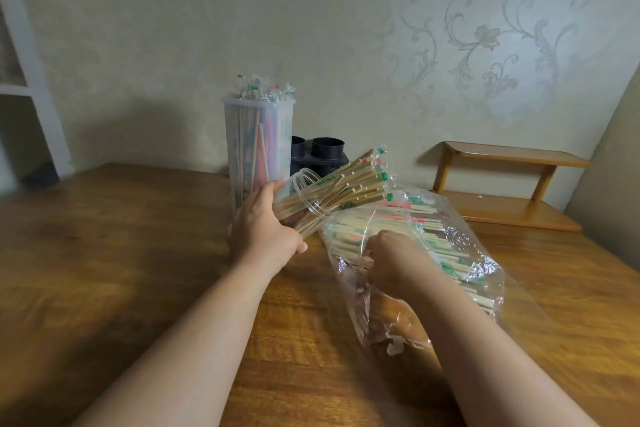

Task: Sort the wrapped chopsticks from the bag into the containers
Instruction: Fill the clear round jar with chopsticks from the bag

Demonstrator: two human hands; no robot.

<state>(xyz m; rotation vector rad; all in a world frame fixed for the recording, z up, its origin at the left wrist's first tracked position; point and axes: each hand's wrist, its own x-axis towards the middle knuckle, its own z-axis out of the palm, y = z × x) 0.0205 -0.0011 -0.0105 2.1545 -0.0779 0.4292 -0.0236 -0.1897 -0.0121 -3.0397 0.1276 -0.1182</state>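
Forearms reach in from the bottom edge over a wooden table (138,253), both bare. On the right side, the right hand (391,260) sits at the mouth of a clear plastic bag (479,276) that lies flat on the tabletop. Its fingers curl down among the near ends of the wrapped chopsticks (381,222) packed inside, and crumpled plastic covers the fingertips, so I cannot tell whether they pinch any. The bag's torn open end trails toward the viewer beside the right wrist. A little farther out and to the left, the left hand (263,229) is wrapped round a clear jar (304,189), gripping its body. The jar is tilted over, with its mouth pointing up and to the right above the far end of the bag. A chopstick bundle (349,184) fans out of that mouth, green and red print showing on the wrappers. Just behind the left hand a tall translucent container (258,146) stands upright, crowded with chopsticks whose crinkled wrapper tips rise above its rim. A black two-cup holder (327,149) stands just beside it against the wall. Well off to the right, a two-tier wooden rack (502,184) rests on the table's far corner. Pale floral wallpaper (485,38) covers the wall behind, and a white shelving unit (20,80) shows at the far left.
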